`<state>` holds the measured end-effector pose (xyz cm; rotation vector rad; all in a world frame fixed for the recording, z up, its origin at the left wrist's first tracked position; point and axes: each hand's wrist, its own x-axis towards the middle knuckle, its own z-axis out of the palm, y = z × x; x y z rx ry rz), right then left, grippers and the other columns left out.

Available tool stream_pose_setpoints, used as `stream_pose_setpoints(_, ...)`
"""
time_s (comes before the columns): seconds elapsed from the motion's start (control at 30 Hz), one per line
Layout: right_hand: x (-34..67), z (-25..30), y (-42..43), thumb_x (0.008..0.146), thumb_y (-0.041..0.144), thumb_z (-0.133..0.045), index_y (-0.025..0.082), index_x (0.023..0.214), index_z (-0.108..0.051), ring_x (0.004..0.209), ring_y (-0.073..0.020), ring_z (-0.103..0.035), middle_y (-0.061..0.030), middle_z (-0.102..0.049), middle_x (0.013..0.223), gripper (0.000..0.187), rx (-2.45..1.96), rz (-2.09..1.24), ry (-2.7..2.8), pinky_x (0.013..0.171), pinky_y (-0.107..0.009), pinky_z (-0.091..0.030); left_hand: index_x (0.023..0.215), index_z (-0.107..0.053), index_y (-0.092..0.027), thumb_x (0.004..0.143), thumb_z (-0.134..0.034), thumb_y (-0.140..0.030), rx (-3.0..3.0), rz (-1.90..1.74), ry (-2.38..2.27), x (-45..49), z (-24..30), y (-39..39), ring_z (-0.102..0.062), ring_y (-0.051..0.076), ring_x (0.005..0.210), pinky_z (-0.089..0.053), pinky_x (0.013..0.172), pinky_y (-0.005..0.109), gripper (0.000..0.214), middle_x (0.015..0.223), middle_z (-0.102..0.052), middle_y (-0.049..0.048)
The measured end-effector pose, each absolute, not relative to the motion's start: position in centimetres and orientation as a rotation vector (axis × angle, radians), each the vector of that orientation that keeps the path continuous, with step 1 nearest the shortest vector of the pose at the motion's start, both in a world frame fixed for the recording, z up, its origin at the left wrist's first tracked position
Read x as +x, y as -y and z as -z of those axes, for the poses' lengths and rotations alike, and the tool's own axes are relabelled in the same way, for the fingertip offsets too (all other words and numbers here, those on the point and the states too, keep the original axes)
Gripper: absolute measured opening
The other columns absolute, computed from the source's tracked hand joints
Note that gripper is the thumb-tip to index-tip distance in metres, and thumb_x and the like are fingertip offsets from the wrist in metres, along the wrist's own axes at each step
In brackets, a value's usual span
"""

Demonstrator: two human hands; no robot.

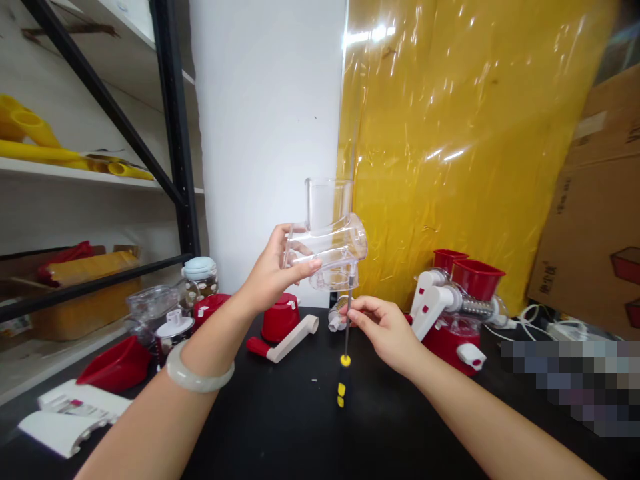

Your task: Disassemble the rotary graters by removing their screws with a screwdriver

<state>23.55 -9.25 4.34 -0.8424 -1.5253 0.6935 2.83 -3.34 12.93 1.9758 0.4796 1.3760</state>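
Observation:
My left hand (273,270) is raised above the black table, fingers wrapped round a clear plastic grinder housing (333,240) with an upright feed chute. My right hand (383,330) sits below it, fingers pinched on the thin metal shaft of a screwdriver (346,333). The shaft points up into the underside of the housing. Its black handle with yellow marks (342,390) hangs down toward the table. A pale bangle (197,373) is on my left wrist.
On the black table (300,427) lie a red base with a cream crank handle (285,330), an assembled red and white grinder (457,310), a red scoop (117,363), white parts (70,417) and clear jars. A shelf rack stands left, cardboard boxes right, yellow film behind.

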Motion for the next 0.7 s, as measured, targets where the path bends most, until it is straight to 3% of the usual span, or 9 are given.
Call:
stream_pose_setpoints(0.33, 23.22, -4.18, 8.59, 0.066, 0.051, -0.082, 0.021, 0.068, -0.060, 0.061, -0.0130, -0.057, 0.0028, -0.063, 0.065, 0.037, -0.871, -0.698, 1.426, 0.062, -0.028, -0.047, 0.120, -0.043, -0.024, 0.069, -0.082, -0.046, 1.969, -1.398, -0.491, 2.66, -13.06, 3.13, -0.051, 0.010, 0.064, -0.044, 0.051, 0.022, 0.068, 0.094, -0.054, 0.0006)
stream_pose_setpoints(0.57, 23.28, -3.98, 8.60, 0.078, 0.051, -0.074, 0.021, 0.099, -0.074, 0.081, -0.0188, -0.069, -0.0059, -0.076, 0.090, 0.037, -0.781, -0.749, 1.443, 0.074, -0.033, -0.054, 0.120, -0.042, -0.024, 0.071, -0.081, -0.046, 1.968, -1.385, -0.487, 2.80, -13.00, 3.13, -0.051, 0.010, 0.064, -0.044, 0.051, 0.022, 0.067, 0.092, -0.054, -0.0006)
stream_pose_setpoints(0.7, 23.04, -4.26, 8.73, 0.078, 0.053, -0.073, 0.020, 0.079, -0.072, 0.074, -0.0181, -0.067, -0.0054, -0.076, 0.080, 0.032, -0.817, -0.689, 1.459, 0.070, -0.033, -0.053, 0.120, -0.043, -0.024, 0.071, -0.080, -0.045, 1.956, -1.383, -0.481, 2.81, -13.01, 3.28, -0.054, 0.011, 0.065, -0.044, 0.052, 0.022, 0.065, 0.092, -0.054, -0.0010)
